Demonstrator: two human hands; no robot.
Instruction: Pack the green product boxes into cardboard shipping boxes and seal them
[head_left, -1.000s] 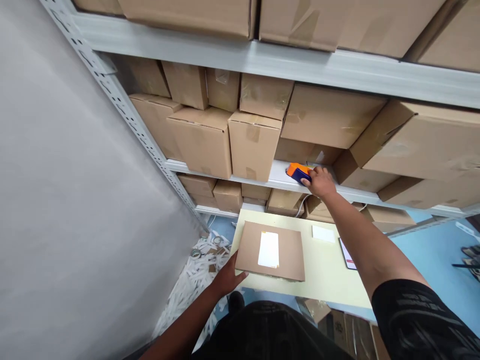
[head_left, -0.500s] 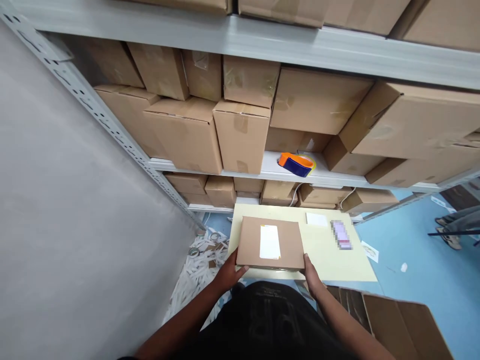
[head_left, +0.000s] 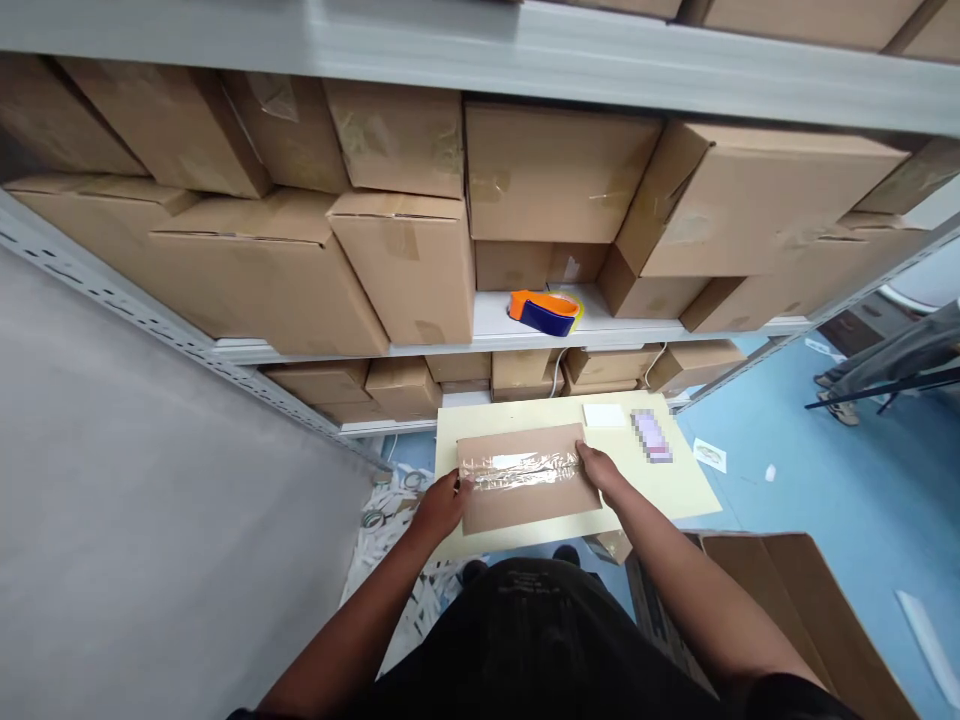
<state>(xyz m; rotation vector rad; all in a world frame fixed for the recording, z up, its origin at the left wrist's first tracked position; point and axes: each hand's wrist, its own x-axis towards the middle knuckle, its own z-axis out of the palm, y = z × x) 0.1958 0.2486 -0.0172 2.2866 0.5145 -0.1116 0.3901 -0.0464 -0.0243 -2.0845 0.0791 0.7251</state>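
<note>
A flat brown cardboard box [head_left: 529,505] is held over the pale yellow table [head_left: 675,490]. Shiny clear tape runs lengthwise along the face that shows. My left hand [head_left: 442,505] grips its left end, fingers closed round the edge. At the opposite end, my right hand [head_left: 598,468] holds the upper right edge. Behind the box, a stack of white labels [head_left: 604,415] and a blurred purple item [head_left: 651,436] lie on the table. An orange and blue tape dispenser [head_left: 546,312] rests on the shelf above.
Shelves [head_left: 420,350] packed with cardboard boxes stand ahead. A grey wall [head_left: 150,500] is at the left, with paper scraps [head_left: 405,590] on the floor. An open carton [head_left: 780,590] sits at the lower right. A person's legs [head_left: 892,350] show at far right.
The box has turned over: its white-labelled face was up, and now a taped face shows. Both hands still hold it, the right one further up its edge. The view has shifted right.
</note>
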